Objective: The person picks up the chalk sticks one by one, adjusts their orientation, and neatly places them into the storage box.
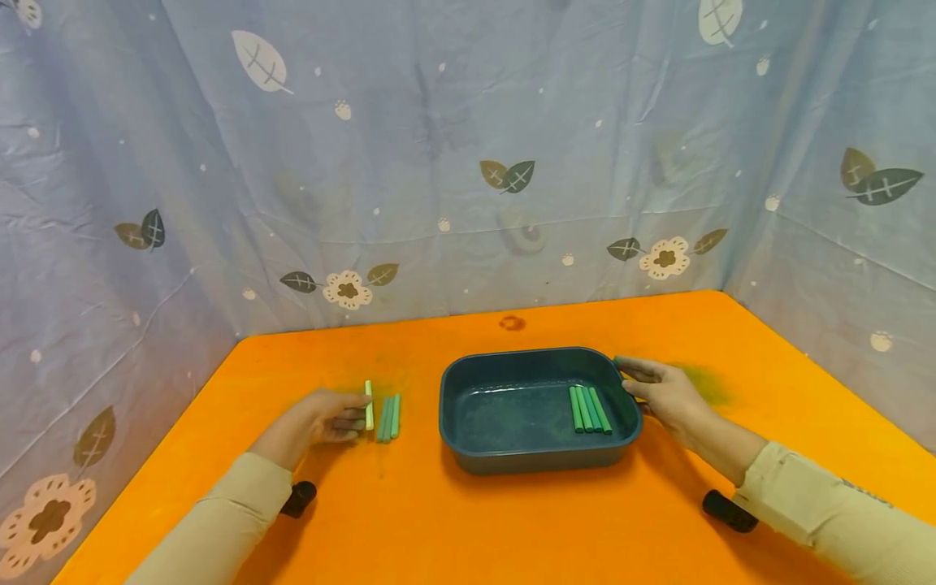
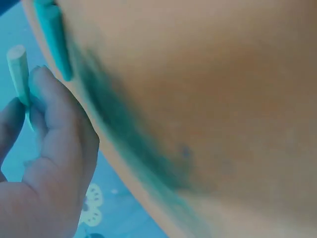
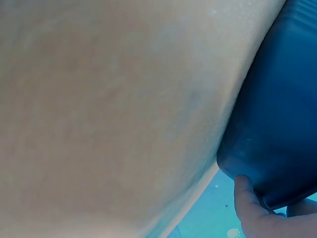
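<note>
In the head view my left hand (image 1: pixel 329 414) pinches a pale yellow-green chalk stick (image 1: pixel 369 406) between thumb and fingers. The left wrist view has this stick (image 2: pixel 19 74) pointing up from the fingertips. Just right of it, a few green chalk sticks (image 1: pixel 396 416) lie side by side on the table. Within the dark rectangular basin (image 1: pixel 537 463), several green chalk sticks (image 1: pixel 591 409) form a row toward the right end. My right hand (image 1: pixel 669 398) grips the basin's right end, the thumb (image 3: pixel 246 198) against its outer wall and a finger at the rim.
The orange tabletop (image 1: pixel 409 520) has green smudges near the chalk and beyond the right hand. A reddish-brown ring mark (image 1: pixel 513 323) lies behind the basin. Patterned curtains (image 1: pixel 439 162) enclose the back and both sides.
</note>
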`<state>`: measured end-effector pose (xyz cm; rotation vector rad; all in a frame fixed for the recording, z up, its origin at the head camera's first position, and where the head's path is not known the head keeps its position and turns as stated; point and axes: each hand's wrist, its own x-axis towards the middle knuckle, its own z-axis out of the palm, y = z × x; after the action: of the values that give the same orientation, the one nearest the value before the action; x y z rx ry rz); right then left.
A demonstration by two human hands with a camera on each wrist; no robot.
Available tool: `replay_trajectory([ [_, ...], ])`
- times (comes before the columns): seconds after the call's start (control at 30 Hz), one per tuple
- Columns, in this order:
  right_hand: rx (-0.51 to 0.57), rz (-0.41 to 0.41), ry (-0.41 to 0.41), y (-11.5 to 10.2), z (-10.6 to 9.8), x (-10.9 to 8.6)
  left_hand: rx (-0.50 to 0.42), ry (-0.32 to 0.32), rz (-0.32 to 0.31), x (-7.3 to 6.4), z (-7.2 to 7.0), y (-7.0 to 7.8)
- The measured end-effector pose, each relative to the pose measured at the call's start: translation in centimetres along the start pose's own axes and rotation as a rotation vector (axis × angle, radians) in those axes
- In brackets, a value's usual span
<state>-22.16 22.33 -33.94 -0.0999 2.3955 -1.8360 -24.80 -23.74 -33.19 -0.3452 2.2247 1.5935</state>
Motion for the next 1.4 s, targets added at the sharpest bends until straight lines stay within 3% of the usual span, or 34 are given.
replay_trajectory([
  [0.5,-0.012,-0.003,-0.004,-0.1,0.1,-0.1,-0.161,-0.088,0.054,-1.3,1.6,2.1],
  [0.67,-0.008,0.010,-0.003,-0.1,0.1,-0.1,-0.159,-0.108,0.071,-1.8,2.7,3.2],
  [0.83,-0.002,0.015,-0.005,-0.1,0.2,0.0,-0.150,-0.126,0.085,-1.5,3.6,4.3],
  [0.9,-0.002,0.011,-0.007,-0.2,0.2,0.0,-0.173,-0.167,0.098,-0.9,3.7,4.6],
  [1.03,0.004,0.006,-0.009,-0.2,0.2,-0.1,-0.181,-0.182,0.093,-0.9,4.8,5.5],
  [1.2,0.013,0.010,-0.012,-0.2,0.2,-0.1,-0.180,-0.153,0.058,-1.7,6.8,7.0],
  [1.4,0.018,0.012,-0.014,-0.3,0.0,-0.1,-0.160,-0.165,0.055,-1.4,8.4,8.2],
])
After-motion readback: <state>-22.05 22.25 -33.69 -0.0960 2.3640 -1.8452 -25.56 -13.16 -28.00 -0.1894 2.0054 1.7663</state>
